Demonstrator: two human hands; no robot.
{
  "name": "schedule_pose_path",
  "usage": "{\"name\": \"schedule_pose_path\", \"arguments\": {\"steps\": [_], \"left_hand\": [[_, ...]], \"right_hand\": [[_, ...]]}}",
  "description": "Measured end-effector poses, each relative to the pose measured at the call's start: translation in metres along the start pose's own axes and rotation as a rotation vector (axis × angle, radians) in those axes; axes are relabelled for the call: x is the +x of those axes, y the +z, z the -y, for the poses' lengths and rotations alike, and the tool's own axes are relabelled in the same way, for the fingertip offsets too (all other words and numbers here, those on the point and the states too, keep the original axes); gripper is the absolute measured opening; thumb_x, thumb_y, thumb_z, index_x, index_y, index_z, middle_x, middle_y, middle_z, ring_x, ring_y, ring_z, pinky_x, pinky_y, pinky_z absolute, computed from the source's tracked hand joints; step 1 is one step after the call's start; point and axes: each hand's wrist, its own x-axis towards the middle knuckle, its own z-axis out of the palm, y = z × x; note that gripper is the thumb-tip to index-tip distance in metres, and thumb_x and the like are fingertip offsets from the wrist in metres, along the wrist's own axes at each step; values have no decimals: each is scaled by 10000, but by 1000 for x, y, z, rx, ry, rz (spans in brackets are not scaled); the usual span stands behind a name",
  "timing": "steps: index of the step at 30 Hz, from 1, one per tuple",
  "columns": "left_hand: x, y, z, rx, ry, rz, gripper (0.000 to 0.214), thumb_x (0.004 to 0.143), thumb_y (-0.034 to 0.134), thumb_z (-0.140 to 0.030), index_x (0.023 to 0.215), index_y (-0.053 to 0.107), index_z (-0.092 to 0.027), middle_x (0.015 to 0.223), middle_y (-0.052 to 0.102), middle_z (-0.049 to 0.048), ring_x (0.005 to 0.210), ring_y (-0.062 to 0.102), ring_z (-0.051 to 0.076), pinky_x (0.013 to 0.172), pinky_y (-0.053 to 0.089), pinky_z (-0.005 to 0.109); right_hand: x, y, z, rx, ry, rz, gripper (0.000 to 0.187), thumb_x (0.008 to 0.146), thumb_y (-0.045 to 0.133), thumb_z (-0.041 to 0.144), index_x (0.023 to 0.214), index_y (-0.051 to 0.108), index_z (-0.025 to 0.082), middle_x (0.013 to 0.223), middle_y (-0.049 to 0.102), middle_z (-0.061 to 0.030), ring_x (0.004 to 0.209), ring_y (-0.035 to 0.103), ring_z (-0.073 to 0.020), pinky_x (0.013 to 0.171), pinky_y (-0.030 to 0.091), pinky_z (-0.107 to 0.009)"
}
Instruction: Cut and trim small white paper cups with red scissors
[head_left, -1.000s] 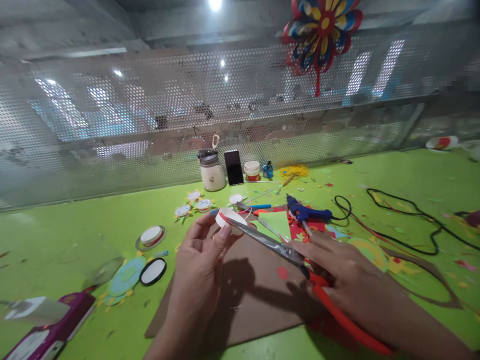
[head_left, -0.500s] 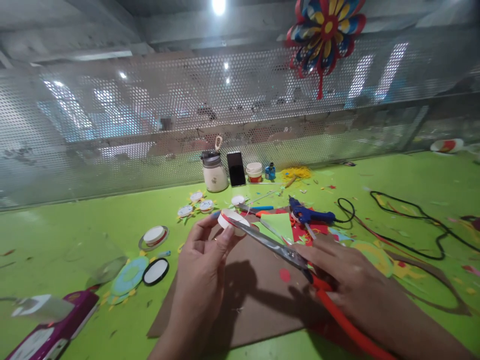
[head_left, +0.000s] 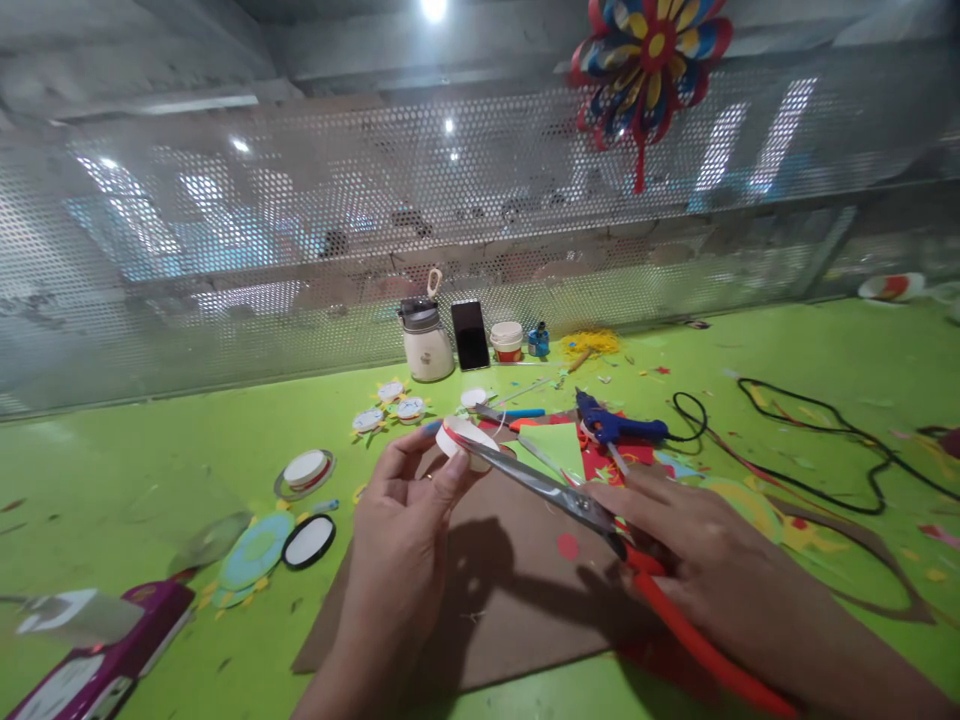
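Observation:
Between the thumb and fingers of my left hand [head_left: 409, 525] is a small white round paper piece [head_left: 480, 436] with a red strip along its edge. My right hand [head_left: 697, 545] grips scissors [head_left: 577, 503] with red-orange handles. Their blades reach left, and the tips touch the red strip near my left thumb. The blades look close together. Both hands are above a brown cardboard sheet [head_left: 480, 635], on which a small red paper circle [head_left: 568, 546] lies.
A blue glue gun [head_left: 619, 428] with a black cord lies at right. Behind stand a white bottle [head_left: 427, 350], a phone [head_left: 470, 335] and a small tub [head_left: 506, 342]. Paper flowers [head_left: 410, 409] and a purple power strip [head_left: 142, 640] are at left. Paper scraps litter the green table [head_left: 247, 465].
The whole view has shifted slightly. Both hands, the scissors and the white round piece keep nearly the same positions relative to each other.

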Motion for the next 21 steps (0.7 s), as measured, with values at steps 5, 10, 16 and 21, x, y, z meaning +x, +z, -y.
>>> {"name": "schedule_pose_path", "arguments": {"steps": [5,10,16,21], "left_hand": [[-1,3,-1,10,-2,-26,327,721,827,-240,995,663,-169,1023,748,40,938,721,189,865,585,317],[-1,-1,0,-4,-1,-4,305,740,814,-227,1001,663,-178,1059,747,40,950,721,179,874,581,302],[-2,1,-2,12,-2,-16,308,731,819,-235,993,667,-180,1034,750,45,951,719,197,883,577,326],[-2,3,-3,-6,1,-23,291,723,820,-205,966,662,-186,1001,750,30,903,719,175,838,582,299]], "right_hand": [[4,-1,1,24,-1,-1,346,661,487,54,880,727,174,719,719,-85,551,639,-232,476,538,-345],[4,-4,3,24,5,4,328,646,479,59,822,719,198,679,703,-60,548,632,-220,479,524,-321],[1,-1,3,21,41,41,283,692,520,75,842,721,205,734,724,-66,574,638,-224,500,512,-324],[3,-1,3,29,34,24,260,657,489,62,730,696,202,692,710,-70,548,627,-225,486,507,-331]]}}
